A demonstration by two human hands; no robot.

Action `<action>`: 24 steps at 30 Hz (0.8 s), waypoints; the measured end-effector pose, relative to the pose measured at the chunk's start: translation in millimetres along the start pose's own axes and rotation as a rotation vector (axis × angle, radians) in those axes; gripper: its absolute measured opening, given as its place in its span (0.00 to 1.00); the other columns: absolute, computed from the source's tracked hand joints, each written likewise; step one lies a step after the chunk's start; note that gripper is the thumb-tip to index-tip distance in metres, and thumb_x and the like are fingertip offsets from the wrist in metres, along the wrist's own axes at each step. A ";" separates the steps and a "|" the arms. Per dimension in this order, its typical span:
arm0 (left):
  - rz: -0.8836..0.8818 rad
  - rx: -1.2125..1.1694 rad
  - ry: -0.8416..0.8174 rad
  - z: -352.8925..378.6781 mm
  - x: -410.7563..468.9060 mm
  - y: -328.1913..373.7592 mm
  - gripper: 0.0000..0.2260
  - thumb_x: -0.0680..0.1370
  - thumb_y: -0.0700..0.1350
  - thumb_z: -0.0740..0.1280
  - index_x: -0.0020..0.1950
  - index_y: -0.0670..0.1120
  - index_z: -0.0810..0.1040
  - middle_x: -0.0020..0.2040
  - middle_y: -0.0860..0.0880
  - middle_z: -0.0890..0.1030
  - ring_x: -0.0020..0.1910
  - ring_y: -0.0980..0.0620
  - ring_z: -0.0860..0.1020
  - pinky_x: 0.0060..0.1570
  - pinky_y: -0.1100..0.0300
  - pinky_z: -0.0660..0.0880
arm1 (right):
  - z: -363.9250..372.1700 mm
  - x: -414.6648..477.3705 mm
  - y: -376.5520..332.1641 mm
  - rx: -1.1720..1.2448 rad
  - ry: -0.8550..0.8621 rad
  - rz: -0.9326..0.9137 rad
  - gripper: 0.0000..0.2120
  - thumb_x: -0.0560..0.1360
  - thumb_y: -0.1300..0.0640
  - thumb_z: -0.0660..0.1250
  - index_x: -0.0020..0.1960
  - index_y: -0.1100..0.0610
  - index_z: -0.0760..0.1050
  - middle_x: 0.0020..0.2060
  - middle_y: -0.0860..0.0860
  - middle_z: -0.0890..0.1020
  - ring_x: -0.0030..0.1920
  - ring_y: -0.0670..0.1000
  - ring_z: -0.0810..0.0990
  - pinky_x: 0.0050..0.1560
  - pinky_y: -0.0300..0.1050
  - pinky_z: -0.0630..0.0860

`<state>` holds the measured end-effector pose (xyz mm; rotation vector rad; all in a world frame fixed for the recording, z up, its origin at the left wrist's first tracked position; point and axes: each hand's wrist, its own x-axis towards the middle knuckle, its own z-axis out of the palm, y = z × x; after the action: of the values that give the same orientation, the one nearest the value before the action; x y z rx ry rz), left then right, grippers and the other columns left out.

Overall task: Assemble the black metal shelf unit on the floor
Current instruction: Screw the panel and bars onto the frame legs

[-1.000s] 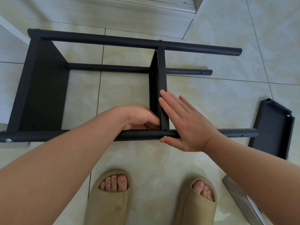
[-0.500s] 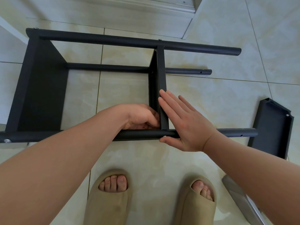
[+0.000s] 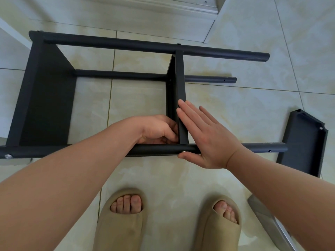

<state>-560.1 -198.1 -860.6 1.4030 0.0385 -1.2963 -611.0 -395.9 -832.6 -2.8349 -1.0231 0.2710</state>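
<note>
The black metal shelf unit (image 3: 47,98) lies on its side on the tiled floor, with round posts running left to right. A middle shelf panel (image 3: 179,78) stands between the posts. My right hand (image 3: 204,136) lies flat with straight fingers against the panel's right face, its thumb under the near post (image 3: 157,150) by a silver screw (image 3: 184,151). My left hand (image 3: 159,130) reaches inside the frame with fingers curled at the joint of panel and near post; what they pinch is hidden.
A loose black shelf panel (image 3: 306,144) lies on the floor at the right, past the post ends. A grey metal object (image 3: 268,223) lies at the bottom right. My feet in beige slippers (image 3: 123,220) stand just before the frame. A white baseboard (image 3: 163,6) runs along the top.
Almost nothing differs. Both hands stay at the joint; the left hand's fingers shift slightly at the panel's corner.
</note>
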 end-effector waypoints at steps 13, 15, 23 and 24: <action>-0.066 0.042 -0.017 -1.1 1.7 -4.1 0.06 0.78 0.34 0.64 0.47 0.38 0.80 0.40 0.44 0.84 0.38 0.51 0.83 0.40 0.61 0.80 | -1.6 -0.5 -1.0 0.012 0.002 0.005 0.47 0.78 0.30 0.54 0.82 0.64 0.50 0.82 0.58 0.49 0.82 0.57 0.46 0.79 0.61 0.55; -0.054 0.026 -0.019 -1.9 2.4 -4.5 0.07 0.77 0.32 0.63 0.51 0.36 0.79 0.44 0.40 0.83 0.41 0.48 0.82 0.45 0.58 0.80 | -1.5 -0.6 -1.1 0.008 -0.001 0.006 0.47 0.78 0.30 0.54 0.82 0.64 0.50 0.82 0.58 0.49 0.82 0.57 0.46 0.79 0.61 0.54; -0.059 -0.076 -0.070 -2.8 0.3 -1.2 0.10 0.78 0.29 0.59 0.52 0.38 0.78 0.44 0.42 0.82 0.42 0.47 0.82 0.47 0.55 0.79 | -0.2 -0.5 -0.7 0.006 0.006 0.004 0.47 0.78 0.30 0.54 0.82 0.64 0.50 0.82 0.58 0.49 0.82 0.57 0.46 0.79 0.61 0.55; -0.074 -0.075 -0.065 -2.0 0.5 -1.0 0.09 0.79 0.31 0.60 0.52 0.38 0.79 0.45 0.41 0.82 0.43 0.46 0.82 0.49 0.53 0.78 | 0.0 -0.6 -0.5 0.006 0.005 0.003 0.47 0.78 0.30 0.54 0.82 0.64 0.50 0.82 0.58 0.49 0.82 0.57 0.46 0.79 0.61 0.55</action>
<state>-559.3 -196.7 -862.2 1.3053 0.0946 -1.3871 -611.8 -395.9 -832.4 -2.8311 -1.0149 0.2660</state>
